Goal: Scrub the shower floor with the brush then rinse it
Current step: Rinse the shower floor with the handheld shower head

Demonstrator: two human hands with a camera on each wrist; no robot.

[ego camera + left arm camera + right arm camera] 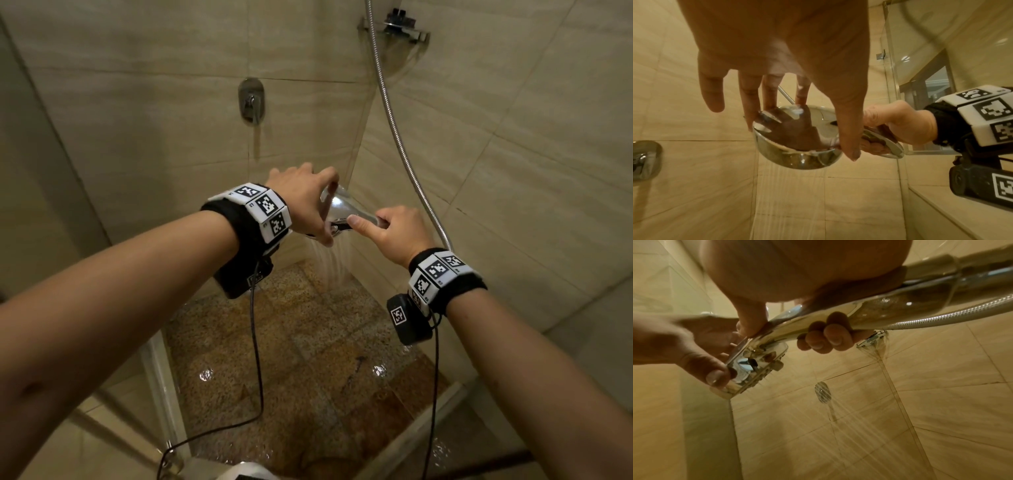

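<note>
Beige wall tiles enclose a wet, speckled shower floor (308, 359); rinsing appears underway (no brush visible). Left wrist view: left hand (781, 53) pinches the spraying shower head (797, 138) rim. Right wrist view: right hand (818, 293) wraps the handle. Next, probably sweep spray toward near floor.
</note>
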